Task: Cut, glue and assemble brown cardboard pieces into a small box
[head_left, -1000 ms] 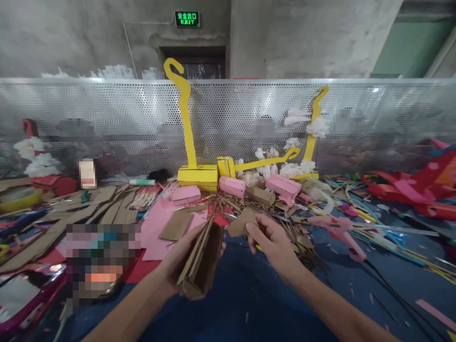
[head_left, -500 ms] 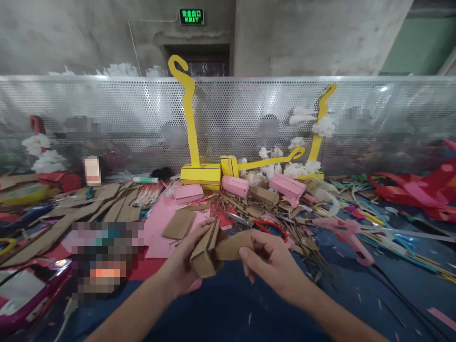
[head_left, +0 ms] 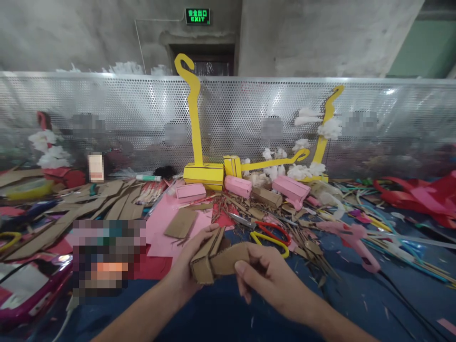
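Now right hand (head_left: 269, 270) is firmly pinching flat brown cardboard strip (head_left: 228, 259); left hand (head_left: 183, 267) is cupping brown folded-cardboard box (head_left: 202, 270). Strip, earlier apart, is overlapping box's right side: pieces are seemingly meeting. Red-and-yellow-handled metal scissors (head_left: 255, 225) are lying beyond box, rightward.

You have room toward the tabletop (head_left: 228, 316)'s near edge; beyond your right hand (head_left: 269, 270), scissors (head_left: 256, 224) and cardboard scraps (head_left: 309, 247) obstruct.

A folded brown corrugated-cardboard box (head_left: 201, 270), its cut edges rough, lies tilted in the left hand (head_left: 183, 266), its length running away toward 1 o'clock. At its 3 o'clock side, 1 curved cardboard strip (head_left: 228, 261), pinched by the right hand (head_left: 267, 273), overlaps its near end.
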Action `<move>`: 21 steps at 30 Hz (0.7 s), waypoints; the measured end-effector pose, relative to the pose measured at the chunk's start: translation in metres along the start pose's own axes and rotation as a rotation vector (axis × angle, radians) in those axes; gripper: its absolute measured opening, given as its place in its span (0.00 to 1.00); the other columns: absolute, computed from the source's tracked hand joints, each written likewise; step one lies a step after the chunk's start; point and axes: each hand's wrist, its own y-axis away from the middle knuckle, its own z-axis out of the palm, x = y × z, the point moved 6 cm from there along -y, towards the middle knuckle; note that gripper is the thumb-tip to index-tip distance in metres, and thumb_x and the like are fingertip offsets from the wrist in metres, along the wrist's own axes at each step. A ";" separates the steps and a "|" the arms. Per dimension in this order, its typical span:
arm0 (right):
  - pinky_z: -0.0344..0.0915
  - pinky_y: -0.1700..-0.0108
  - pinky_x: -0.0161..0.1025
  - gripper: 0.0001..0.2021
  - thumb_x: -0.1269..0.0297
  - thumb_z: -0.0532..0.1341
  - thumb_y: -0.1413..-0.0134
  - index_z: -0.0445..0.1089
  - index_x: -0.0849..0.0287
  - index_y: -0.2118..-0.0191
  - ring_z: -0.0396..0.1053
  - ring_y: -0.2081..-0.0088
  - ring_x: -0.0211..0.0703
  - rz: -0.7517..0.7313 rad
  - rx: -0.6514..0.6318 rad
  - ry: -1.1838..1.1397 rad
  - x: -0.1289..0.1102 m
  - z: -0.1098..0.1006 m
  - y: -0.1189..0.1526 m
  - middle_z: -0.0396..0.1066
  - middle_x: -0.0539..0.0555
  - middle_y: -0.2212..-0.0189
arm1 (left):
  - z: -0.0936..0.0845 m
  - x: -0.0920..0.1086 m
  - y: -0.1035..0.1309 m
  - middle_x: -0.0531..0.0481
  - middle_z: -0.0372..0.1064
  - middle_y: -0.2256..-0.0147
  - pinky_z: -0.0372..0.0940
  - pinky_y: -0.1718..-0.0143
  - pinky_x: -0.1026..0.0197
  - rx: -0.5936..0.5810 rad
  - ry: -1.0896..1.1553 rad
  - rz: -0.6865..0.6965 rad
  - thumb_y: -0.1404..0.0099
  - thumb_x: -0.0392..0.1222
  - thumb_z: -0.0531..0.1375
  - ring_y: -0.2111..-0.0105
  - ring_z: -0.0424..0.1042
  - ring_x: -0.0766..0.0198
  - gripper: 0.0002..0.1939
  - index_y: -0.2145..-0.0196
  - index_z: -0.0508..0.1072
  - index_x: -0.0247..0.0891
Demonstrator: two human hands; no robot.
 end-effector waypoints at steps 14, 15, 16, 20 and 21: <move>0.62 0.76 0.31 0.17 0.50 0.58 0.34 0.66 0.59 0.66 0.64 0.81 0.34 -0.030 0.083 -0.046 -0.002 -0.005 0.000 0.69 0.48 0.80 | 0.016 0.013 0.007 0.54 0.75 0.71 0.71 0.70 0.64 0.023 -0.029 0.030 0.42 0.40 0.68 0.73 0.77 0.63 0.15 0.57 0.73 0.41; 0.62 0.77 0.31 0.17 0.50 0.59 0.34 0.66 0.59 0.67 0.64 0.82 0.34 -0.059 0.139 -0.065 -0.002 -0.011 -0.001 0.68 0.47 0.81 | 0.016 0.015 0.006 0.54 0.76 0.70 0.71 0.70 0.64 0.039 -0.014 0.039 0.42 0.38 0.67 0.74 0.77 0.63 0.15 0.56 0.73 0.41; 0.62 0.77 0.31 0.17 0.50 0.59 0.34 0.66 0.59 0.68 0.63 0.82 0.34 -0.090 0.209 -0.088 -0.002 -0.018 -0.002 0.68 0.47 0.81 | 0.015 0.016 0.006 0.52 0.77 0.69 0.72 0.71 0.64 0.062 -0.002 0.030 0.41 0.38 0.67 0.74 0.77 0.63 0.14 0.56 0.74 0.40; 0.60 0.78 0.30 0.15 0.54 0.60 0.34 0.66 0.59 0.69 0.63 0.82 0.32 -0.176 0.473 -0.205 0.005 -0.048 -0.003 0.67 0.46 0.82 | 0.002 0.011 0.006 0.45 0.78 0.71 0.72 0.76 0.61 0.190 -0.022 -0.113 0.35 0.46 0.63 0.77 0.77 0.59 0.14 0.57 0.76 0.33; 0.60 0.78 0.30 0.15 0.55 0.61 0.34 0.67 0.59 0.69 0.63 0.82 0.32 -0.179 0.499 -0.232 0.006 -0.052 -0.004 0.67 0.45 0.82 | -0.002 0.010 0.005 0.44 0.78 0.72 0.72 0.76 0.60 0.220 -0.044 -0.122 0.35 0.48 0.63 0.77 0.76 0.59 0.16 0.56 0.76 0.32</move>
